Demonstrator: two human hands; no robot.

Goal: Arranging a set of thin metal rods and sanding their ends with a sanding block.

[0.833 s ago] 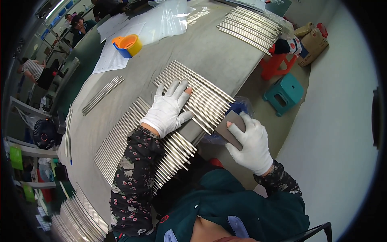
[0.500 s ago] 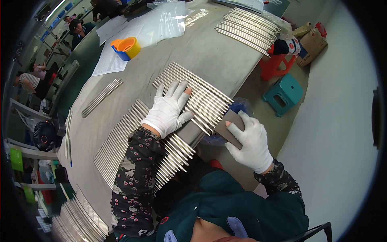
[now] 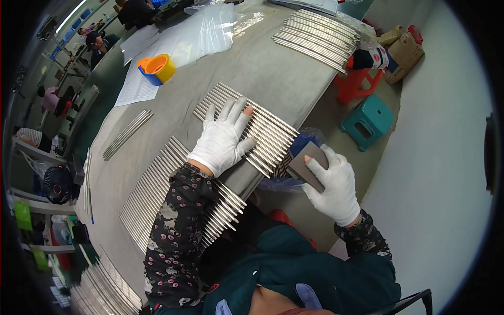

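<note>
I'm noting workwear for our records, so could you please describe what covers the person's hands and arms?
The left hand and right hand wear white gloves, each baring a fingertip; black sleeves with a pale, pinkish print cover both forearms.

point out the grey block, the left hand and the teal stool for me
Grey block (image 3: 303,166): head view, on its flat face.
Left hand (image 3: 220,140): head view, on the back of the hand.
Teal stool (image 3: 371,118): head view, on its seat.
</note>
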